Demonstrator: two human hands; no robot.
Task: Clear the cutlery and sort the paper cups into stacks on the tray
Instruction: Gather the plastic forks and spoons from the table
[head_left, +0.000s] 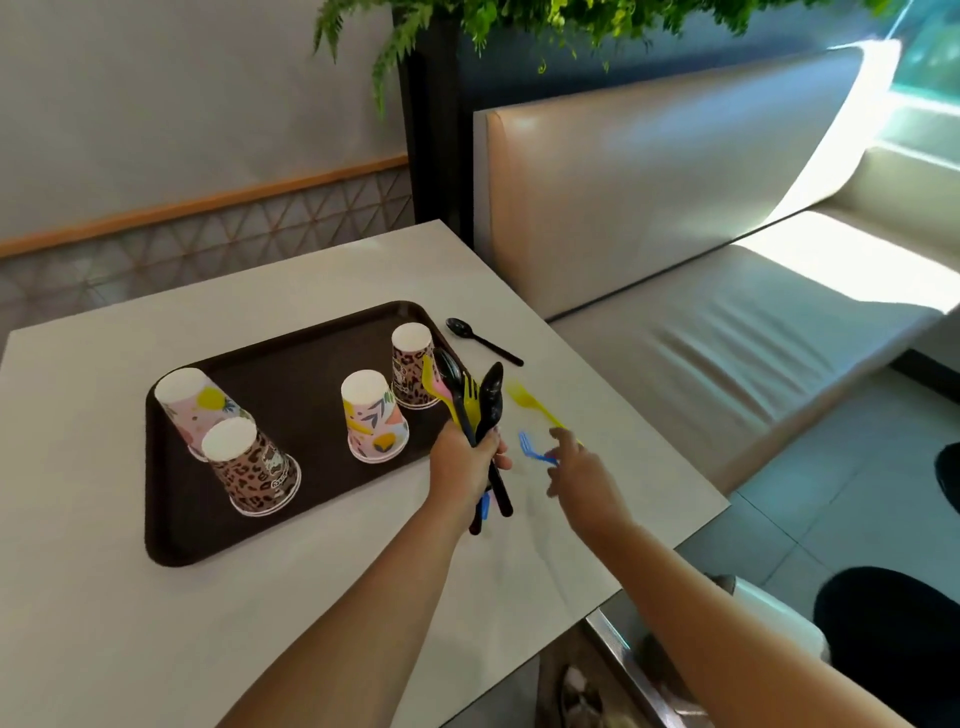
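A dark brown tray (291, 358) lies on the white table (156, 623). Upside down on the tray stand a pink patterned cup (189, 402), a leopard-print cup (257, 475) touching it, a colourful leaf-print cup (374, 423) and a second leopard-print cup (413, 371). Just right of the tray my left hand (462, 462) grips a bundle of cutlery (475, 400), black spoons and yellow forks, held upright. My right hand (579, 470) reaches over the table with spread fingers, its fingertips at a blue fork (532, 449) and a yellow fork (530, 400). A black spoon (480, 340) lies beyond them.
A beige padded bench (701, 322) runs along the table's right side, with tiled floor (779, 519) below. Green foliage (519, 21) hangs above the far corner. The table's right edge is close to my right hand.
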